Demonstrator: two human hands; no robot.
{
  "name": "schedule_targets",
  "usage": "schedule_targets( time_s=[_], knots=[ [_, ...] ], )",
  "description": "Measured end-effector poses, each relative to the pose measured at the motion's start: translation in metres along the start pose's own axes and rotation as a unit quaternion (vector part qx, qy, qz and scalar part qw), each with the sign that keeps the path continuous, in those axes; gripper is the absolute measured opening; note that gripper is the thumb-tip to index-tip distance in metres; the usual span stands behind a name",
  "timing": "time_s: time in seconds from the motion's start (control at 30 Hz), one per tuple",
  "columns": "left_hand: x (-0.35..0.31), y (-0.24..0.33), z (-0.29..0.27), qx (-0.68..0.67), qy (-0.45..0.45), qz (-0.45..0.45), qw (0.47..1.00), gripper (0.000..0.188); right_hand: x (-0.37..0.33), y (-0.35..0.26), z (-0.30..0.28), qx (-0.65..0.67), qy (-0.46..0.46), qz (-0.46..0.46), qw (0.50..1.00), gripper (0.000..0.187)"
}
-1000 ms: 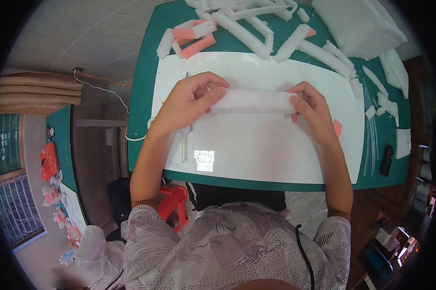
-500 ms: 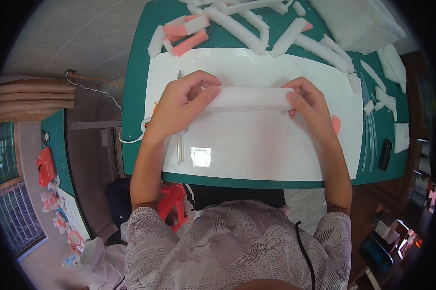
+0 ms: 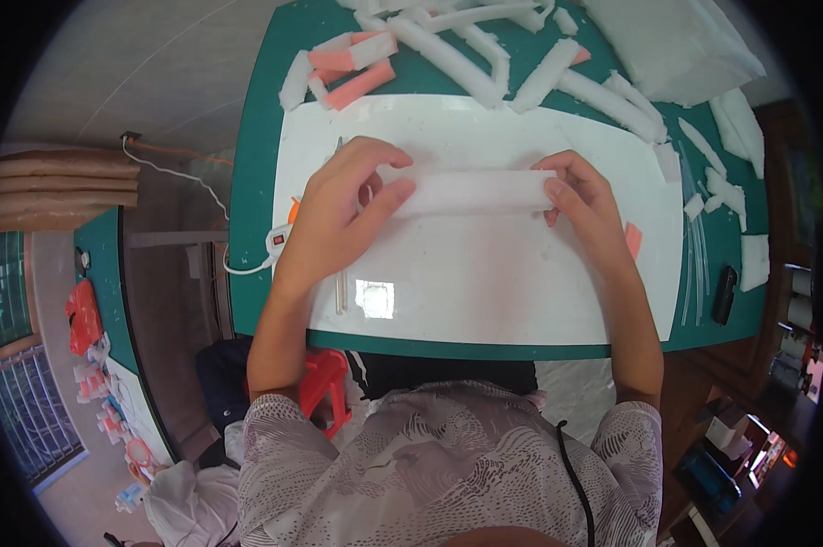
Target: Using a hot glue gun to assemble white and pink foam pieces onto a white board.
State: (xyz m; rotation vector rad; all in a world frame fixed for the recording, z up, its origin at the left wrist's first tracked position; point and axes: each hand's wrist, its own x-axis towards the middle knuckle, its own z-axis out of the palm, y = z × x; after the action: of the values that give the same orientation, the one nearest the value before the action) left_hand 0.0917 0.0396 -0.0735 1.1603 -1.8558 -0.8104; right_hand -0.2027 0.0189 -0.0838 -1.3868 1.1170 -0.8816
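Note:
A white foam strip lies crosswise in front of me, between my two hands above the white board. My left hand is at its left end, thumb along the near side and index finger curled over the far side with a small gap between their tips. Part of that end is hidden behind the thumb. At the opposite end, my right hand pinches the strip, thumb in front and fingers behind. Beside my left wrist, a thin clear rod-like tool is partly covered by the hand.
White and pink foam pieces and long white strips are heaped along the green table's far side. A large white bag stands back right. Thin clear rods and a black tool lie right; a white corded switch sits left.
The view has shifted slightly. My left thumb and index finger have spread a little wider at the strip's left end. My right hand keeps its pinch.

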Motion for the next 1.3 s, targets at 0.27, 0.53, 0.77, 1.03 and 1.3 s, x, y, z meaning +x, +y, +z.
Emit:
schedule_targets(
  time_s=[0.27, 0.53, 0.77, 1.03, 1.3],
  knots=[
    [-0.007, 0.013, -0.010, 0.090, -0.048, 0.082, 0.991, 0.043, 0.003, 0.005, 0.001, 0.031, -0.010, 0.015, 0.999, 0.018],
    [-0.008, 0.011, -0.010, 0.085, -0.048, 0.081, 0.992, 0.042, 0.002, 0.002, 0.000, 0.011, -0.003, 0.005, 1.000, 0.020],
    [-0.008, 0.006, -0.009, 0.092, -0.043, 0.091, 0.991, 0.042, 0.002, 0.000, 0.003, 0.004, 0.004, 0.014, 1.000, 0.021],
    [-0.007, 0.002, -0.008, 0.110, -0.055, 0.102, 0.987, 0.041, 0.002, 0.000, 0.001, 0.009, 0.001, 0.001, 1.000, 0.020],
    [-0.007, 0.009, -0.011, 0.051, -0.066, 0.074, 0.994, 0.033, 0.002, 0.004, 0.001, 0.017, -0.003, 0.004, 1.000, 0.018]
  ],
)
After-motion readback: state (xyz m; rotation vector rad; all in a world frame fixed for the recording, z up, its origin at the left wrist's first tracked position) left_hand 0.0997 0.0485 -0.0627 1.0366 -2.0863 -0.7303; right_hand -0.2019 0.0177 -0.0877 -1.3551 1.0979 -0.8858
